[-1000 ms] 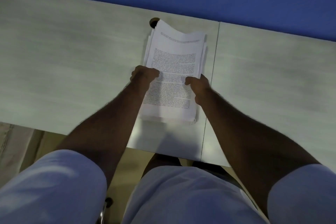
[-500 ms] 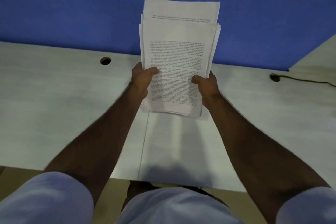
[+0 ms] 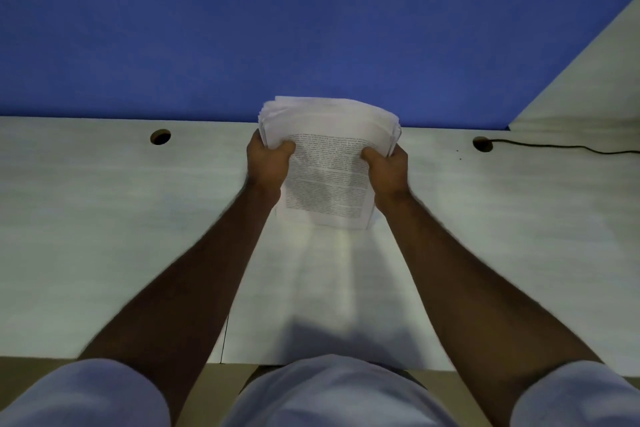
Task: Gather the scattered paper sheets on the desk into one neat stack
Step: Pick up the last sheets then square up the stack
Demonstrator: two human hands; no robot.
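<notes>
paper stack held on edge above the table

the paper stack [image 3: 329, 180] is held nearly upright, its long axis running from the lower edge near the table [image 3: 104, 236] up toward the blue wall [image 3: 311, 28], the printed face turned toward the person. the top portion is bent back and away, so the upper edges are seen fanned in thin, uneven layers. the sheets are white, thin and flexible, with blocks of small black print on the front page; the lower edge lies close to the tabletop, and whether it touches cannot be told. the stack is gripped at both long sides: the left hand [image 3: 268, 163] is curled round the left edge with the thumb pressed on the front page, and the right hand [image 3: 388, 168] is curled round the right edge in the same way. each grip is narrow, closed on the paper. the table is pale, matte and faintly grained, with a round cable hole [image 3: 160, 137] to the left and another [image 3: 482, 144] to the right, from which a black cable [image 3: 561, 146] is led.
</notes>
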